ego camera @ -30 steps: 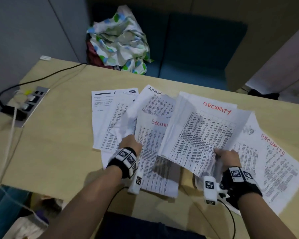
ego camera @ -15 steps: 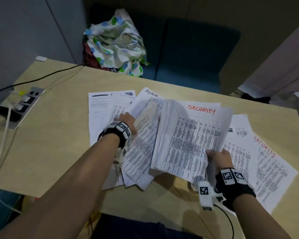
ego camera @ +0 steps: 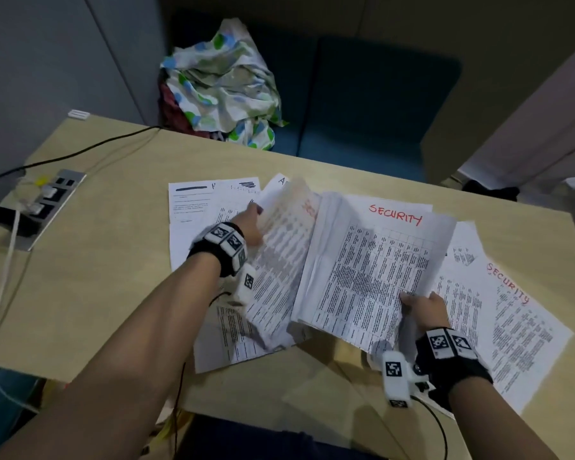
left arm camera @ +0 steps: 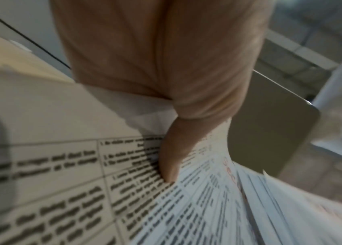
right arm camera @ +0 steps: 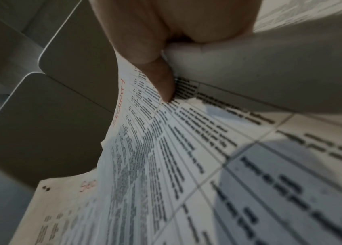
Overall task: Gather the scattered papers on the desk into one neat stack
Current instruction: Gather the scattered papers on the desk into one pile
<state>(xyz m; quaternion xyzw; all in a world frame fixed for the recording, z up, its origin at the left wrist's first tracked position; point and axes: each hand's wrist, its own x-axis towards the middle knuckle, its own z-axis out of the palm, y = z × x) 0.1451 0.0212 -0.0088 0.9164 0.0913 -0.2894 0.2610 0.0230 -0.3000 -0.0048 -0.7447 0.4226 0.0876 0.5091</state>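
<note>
Printed white sheets lie fanned over the wooden desk. My right hand pinches the near corner of a thick bundle headed SECURITY, lifted off the desk; the thumb presses on its top page. My left hand grips a blurred, lifted sheaf of sheets just left of that bundle, thumb on the print. More loose sheets stay flat at the far left, and another SECURITY page lies flat at the right.
A power strip with plugged cables sits at the desk's left edge. Behind the desk is a blue seat with a crumpled patterned cloth. Bare desk surface shows at the left and the far right corner.
My left hand moved from the desk's near edge up and away, taking hold of sheets and lifting them toward the bundle. The right hand kept its pinch on the SECURITY bundle.
</note>
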